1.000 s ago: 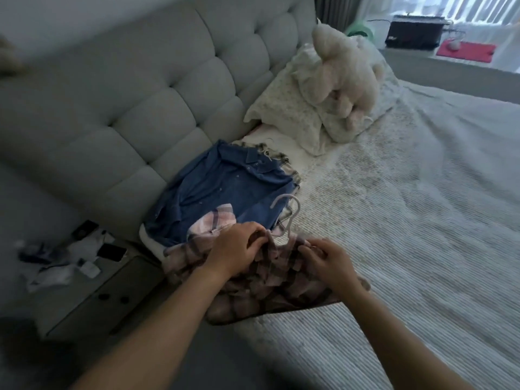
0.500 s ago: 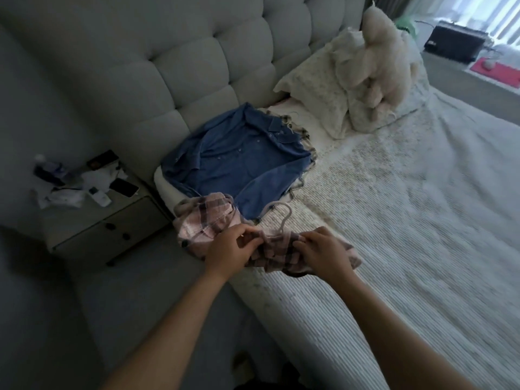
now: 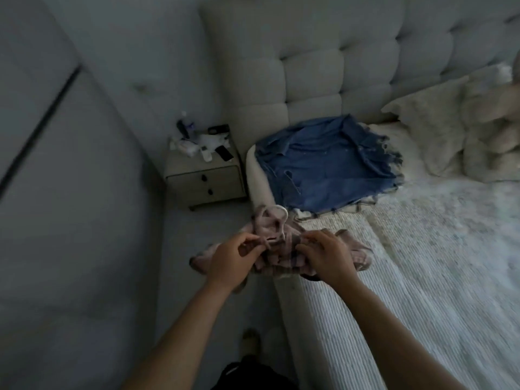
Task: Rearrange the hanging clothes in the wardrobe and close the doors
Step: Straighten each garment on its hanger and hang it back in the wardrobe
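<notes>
A pink plaid shirt (image 3: 284, 257) on a pale plastic hanger (image 3: 274, 220) is bunched between both hands, above the bed's left edge. My left hand (image 3: 233, 260) grips its left side near the hanger. My right hand (image 3: 326, 257) holds the right side, fingers closed on the cloth. A blue denim shirt (image 3: 323, 170) lies spread flat on the bed near the headboard, with a fringed cloth under it. A pale panel with a dark seam at the far left (image 3: 42, 122) may be the wardrobe; it is blurred.
A bedside cabinet (image 3: 205, 178) with two drawers and small clutter on top stands left of the bed. The tufted headboard (image 3: 351, 66) rises behind. Pillows and a plush toy (image 3: 464, 130) sit at the right. The textured bedspread (image 3: 422, 277) fills the lower right. Floor strip lies between wall and bed.
The view has swung left and pulled back from the bed. Both hands have lifted the plaid shirt off the bed toward its left edge, still holding it.
</notes>
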